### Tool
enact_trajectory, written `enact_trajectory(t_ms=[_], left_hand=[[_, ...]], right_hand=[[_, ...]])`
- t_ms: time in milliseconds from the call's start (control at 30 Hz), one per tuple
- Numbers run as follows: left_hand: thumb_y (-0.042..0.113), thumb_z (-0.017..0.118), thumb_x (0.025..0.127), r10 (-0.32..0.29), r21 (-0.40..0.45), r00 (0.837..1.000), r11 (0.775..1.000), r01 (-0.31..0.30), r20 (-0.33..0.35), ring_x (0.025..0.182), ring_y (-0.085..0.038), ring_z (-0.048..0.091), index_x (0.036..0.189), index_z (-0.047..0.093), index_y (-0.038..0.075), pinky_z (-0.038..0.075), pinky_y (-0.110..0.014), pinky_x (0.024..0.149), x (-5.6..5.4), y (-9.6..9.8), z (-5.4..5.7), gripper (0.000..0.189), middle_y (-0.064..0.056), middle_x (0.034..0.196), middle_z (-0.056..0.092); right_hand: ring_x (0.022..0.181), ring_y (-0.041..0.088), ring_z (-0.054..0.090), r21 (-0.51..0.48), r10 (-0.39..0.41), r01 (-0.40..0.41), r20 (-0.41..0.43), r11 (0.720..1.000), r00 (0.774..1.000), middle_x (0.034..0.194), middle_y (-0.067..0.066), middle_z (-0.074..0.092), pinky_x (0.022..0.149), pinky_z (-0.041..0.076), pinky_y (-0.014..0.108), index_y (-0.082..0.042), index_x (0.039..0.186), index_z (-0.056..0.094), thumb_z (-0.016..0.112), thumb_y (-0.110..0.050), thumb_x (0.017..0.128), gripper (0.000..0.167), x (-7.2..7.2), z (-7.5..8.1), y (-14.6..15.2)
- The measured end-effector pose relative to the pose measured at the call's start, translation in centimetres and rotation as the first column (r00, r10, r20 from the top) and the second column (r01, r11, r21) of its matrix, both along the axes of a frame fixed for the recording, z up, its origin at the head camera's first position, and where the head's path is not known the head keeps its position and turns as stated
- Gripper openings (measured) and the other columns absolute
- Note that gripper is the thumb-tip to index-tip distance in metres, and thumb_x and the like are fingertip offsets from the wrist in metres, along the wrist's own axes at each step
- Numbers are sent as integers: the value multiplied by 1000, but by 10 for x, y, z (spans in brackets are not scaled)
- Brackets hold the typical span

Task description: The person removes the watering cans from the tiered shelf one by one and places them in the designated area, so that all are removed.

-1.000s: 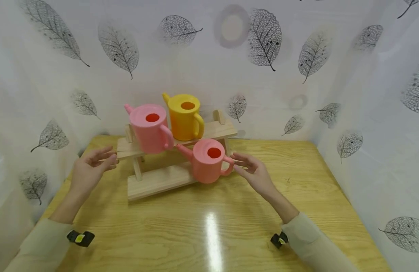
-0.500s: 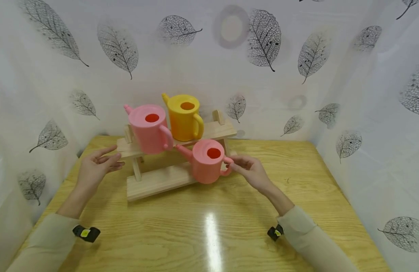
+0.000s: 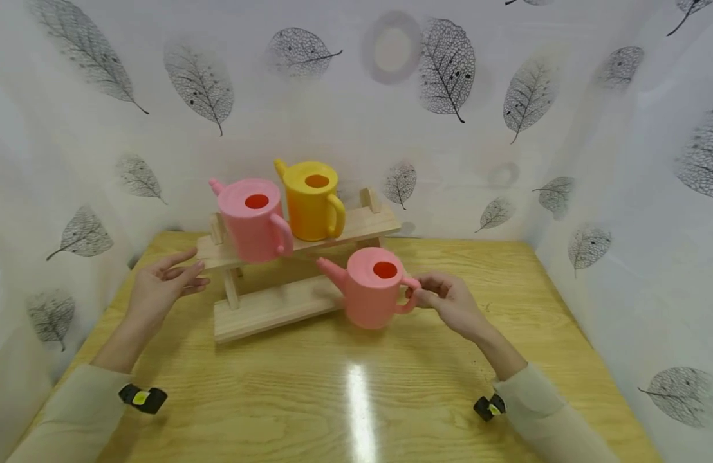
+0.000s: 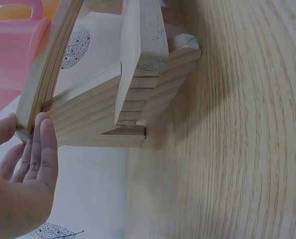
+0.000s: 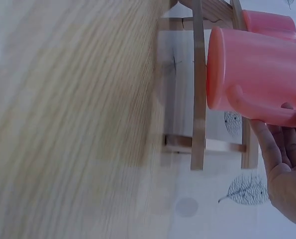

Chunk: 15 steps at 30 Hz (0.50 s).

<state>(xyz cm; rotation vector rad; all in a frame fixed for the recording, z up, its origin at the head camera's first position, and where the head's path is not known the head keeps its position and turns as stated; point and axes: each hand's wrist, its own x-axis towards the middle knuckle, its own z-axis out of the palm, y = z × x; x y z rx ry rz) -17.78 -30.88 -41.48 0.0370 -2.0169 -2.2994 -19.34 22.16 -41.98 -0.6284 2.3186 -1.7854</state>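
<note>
My right hand (image 3: pixel 452 305) pinches the handle of a coral-pink watering can (image 3: pixel 370 296), its spout pointing left. The can is upright in front of the right part of the lower board; in the right wrist view its base (image 5: pixel 215 69) appears just above that board. With thumb and fingers on either side, my left hand (image 3: pixel 159 289) grips the left end of the two-tier wooden shelf (image 4: pixel 46 64). On the upper board stand a lighter pink watering can (image 3: pixel 253 225) and a yellow watering can (image 3: pixel 310 209), handles towards the right.
The shelf's lower board (image 3: pixel 275 308) lies close to the wooden table (image 3: pixel 275 392). A white curtain (image 3: pixel 356 122) with leaf prints hangs behind and along both sides. A small upright peg (image 3: pixel 370 199) rises near the upper board's right end.
My right hand has taken the coral-pink can's handle and moved the can off its place, right and towards me. My left hand has come in to the shelf's left end.
</note>
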Motion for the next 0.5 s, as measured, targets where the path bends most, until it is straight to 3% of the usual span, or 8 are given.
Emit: enact_trajectory(t_ms=[100, 267, 500], left_hand=[[8, 74, 99, -4, 13, 1000, 1000, 4, -3, 77, -11, 81, 150, 55, 1, 70, -24, 74, 2, -1, 1, 54, 5, 95, 83], [8, 74, 99, -3, 26, 1000, 1000, 3, 6, 77, -10, 81, 143, 62, 8, 70, -24, 74, 3, -2, 2, 46, 5, 94, 82], [11, 74, 99, -4, -5, 1000, 1000, 4, 30, 78, -9, 80, 149, 56, 3, 70, -23, 74, 2, 0, 3, 54, 8, 94, 82]], right_hand=[[98, 8, 76, 8, -26, 26, -11, 1000, 1000, 105, -4, 76, 88, 70, 29, 10, 125, 67, 63, -8, 107, 26, 13, 2, 21], [94, 5, 76, -2, -93, 93, -80, 996, 992, 103, -8, 77, 83, 70, 26, 3, 123, 70, 60, -4, 107, 20, 27, 5, 56], [92, 4, 76, -140, -262, 250, -75, 958, 962, 101, -8, 78, 81, 69, 22, -6, 121, 72, 61, -5, 106, 18, 21, 11, 89]])
